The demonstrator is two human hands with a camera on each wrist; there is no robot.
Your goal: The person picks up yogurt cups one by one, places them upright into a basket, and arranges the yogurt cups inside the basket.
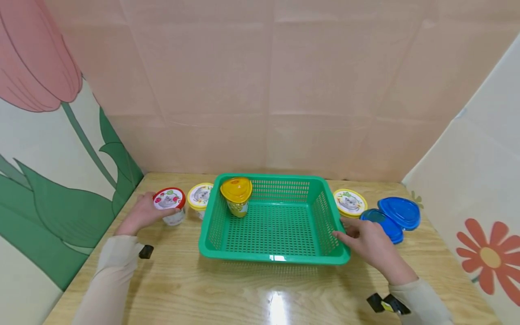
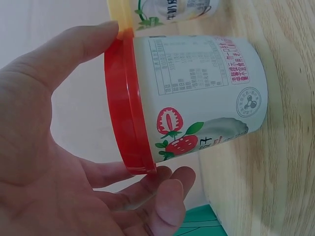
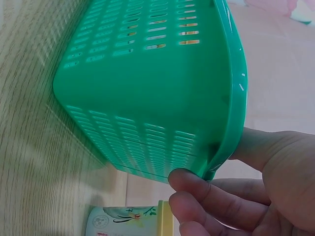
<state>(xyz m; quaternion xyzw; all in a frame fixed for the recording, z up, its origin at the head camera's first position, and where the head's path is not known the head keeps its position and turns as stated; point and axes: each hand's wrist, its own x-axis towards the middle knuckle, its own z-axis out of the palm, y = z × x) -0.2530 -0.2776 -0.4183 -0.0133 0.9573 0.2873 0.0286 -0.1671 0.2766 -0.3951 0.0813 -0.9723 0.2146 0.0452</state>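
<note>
At the left, my left hand (image 1: 140,214) holds a white yogurt cup with a red lid (image 1: 169,198) standing on the table. In the left wrist view, the thumb lies along one side of the red lid (image 2: 129,105) and the fingers along the other; strawberries are printed on the cup's side. My right hand (image 1: 371,241) pinches the right rim of a green plastic basket (image 1: 260,258). In the right wrist view, the thumb is inside the basket's rim (image 3: 237,83), fingers outside. Inside the basket, a yellow-lidded cup (image 1: 236,192) stands in the back left corner.
A yellow-lidded cup (image 1: 200,196) stands between the red-lidded cup and the basket. Right of the basket are another yellow-lidded cup (image 1: 350,202) and two blue-lidded containers (image 1: 400,212). A pink backdrop (image 1: 268,90) rises behind the wooden table (image 1: 203,293), with flower-printed panels at both sides.
</note>
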